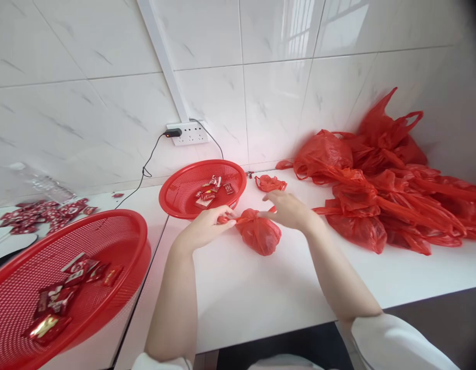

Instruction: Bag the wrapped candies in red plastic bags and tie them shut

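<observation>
A small filled red plastic bag (pixel 261 235) sits on the white table between my hands, its neck gathered and its contents hidden. My left hand (pixel 207 226) pinches a twisted handle of this bag on its left side. On the other side, my right hand (pixel 290 209) has thumb and fingers apart at the top of the bag, the thumb touching the plastic. A short red end of the bag shows between those fingers. Just behind my right hand lies a crumpled red plastic bag (pixel 271 183).
Many red plastic bags (pixel 361 195) are heaped at the right against the tiled wall. A red basket (pixel 172 192) with several small packets stands behind my left hand. Another, larger red basket (pixel 135 226) is at the left. Loose packets (pixel 49 213) and a cable (pixel 145 169) lie beyond it.
</observation>
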### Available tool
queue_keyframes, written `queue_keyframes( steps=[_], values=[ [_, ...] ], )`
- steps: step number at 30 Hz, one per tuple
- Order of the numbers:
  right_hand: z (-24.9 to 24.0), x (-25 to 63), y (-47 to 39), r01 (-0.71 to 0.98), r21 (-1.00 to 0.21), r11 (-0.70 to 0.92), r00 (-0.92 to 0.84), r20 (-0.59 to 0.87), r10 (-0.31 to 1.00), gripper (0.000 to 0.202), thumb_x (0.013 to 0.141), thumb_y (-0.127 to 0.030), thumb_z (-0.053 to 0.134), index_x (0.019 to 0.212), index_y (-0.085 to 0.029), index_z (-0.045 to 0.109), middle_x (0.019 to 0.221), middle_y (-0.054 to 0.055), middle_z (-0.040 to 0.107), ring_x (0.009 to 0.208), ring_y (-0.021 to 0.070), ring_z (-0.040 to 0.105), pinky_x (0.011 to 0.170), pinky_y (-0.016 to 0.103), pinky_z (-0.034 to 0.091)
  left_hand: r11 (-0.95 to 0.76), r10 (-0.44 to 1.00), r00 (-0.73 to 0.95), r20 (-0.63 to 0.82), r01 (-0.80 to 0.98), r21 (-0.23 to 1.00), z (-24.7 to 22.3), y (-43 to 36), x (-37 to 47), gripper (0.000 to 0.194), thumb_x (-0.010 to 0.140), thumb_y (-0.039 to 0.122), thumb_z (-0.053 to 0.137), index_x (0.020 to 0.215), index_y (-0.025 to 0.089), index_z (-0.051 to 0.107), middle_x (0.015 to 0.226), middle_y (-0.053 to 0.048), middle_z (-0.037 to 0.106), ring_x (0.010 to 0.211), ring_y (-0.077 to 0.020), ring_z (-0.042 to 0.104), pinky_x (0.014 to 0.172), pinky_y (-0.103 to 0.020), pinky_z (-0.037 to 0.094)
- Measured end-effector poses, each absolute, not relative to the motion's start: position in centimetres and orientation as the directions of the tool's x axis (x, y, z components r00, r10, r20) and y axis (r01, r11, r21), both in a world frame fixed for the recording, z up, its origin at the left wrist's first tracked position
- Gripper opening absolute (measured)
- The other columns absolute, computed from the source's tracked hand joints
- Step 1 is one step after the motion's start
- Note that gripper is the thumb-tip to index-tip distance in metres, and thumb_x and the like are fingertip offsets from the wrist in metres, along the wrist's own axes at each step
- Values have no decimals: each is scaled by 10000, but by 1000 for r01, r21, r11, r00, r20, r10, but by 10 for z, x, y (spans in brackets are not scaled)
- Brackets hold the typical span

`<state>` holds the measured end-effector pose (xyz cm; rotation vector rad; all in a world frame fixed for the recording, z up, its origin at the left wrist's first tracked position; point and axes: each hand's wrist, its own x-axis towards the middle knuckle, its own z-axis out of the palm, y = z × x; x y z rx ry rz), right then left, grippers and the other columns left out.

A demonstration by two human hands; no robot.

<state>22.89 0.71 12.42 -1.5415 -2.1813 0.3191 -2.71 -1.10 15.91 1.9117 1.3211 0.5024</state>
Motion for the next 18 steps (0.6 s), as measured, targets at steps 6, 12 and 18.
queue_keyframes(
  steps=[6, 12, 18],
  values=[
    [95, 188, 12, 867, -410, 284, -352, -100, 931, 331, 673, -424, 786, 876, -238, 603, 765, 56, 652, 660, 246, 622, 608, 385, 497, -190, 939, 332, -87, 716, 672, 163, -14, -28, 332, 830, 523, 532, 979, 257, 661, 971, -30, 676, 846, -227, 603, 695, -300, 448],
    [116, 249, 16, 888, -400, 226, -257, -26, 966, 188, 796, -108, 522, 831, -236, 656, 735, 51, 670, 647, 229, 623, 595, 345, 454, -247, 933, 355, -59, 751, 613, 167, -19, -29, 358, 871, 539, 476, 1004, 254, 647, 971, -37, 678, 860, -227, 619, 714, -301, 463],
    [150, 364, -26, 760, -640, -112, 501, 468, 728, 354, 815, -186, 484, 1123, -210, 657, 966, 101, 714, 919, 298, 636, 806, 425, 460, -238, 937, 346, -51, 737, 632, 169, -24, -31, 364, 863, 538, 511, 1081, 276, 638, 1061, -40, 689, 972, -253, 640, 804, -324, 492]
  ],
)
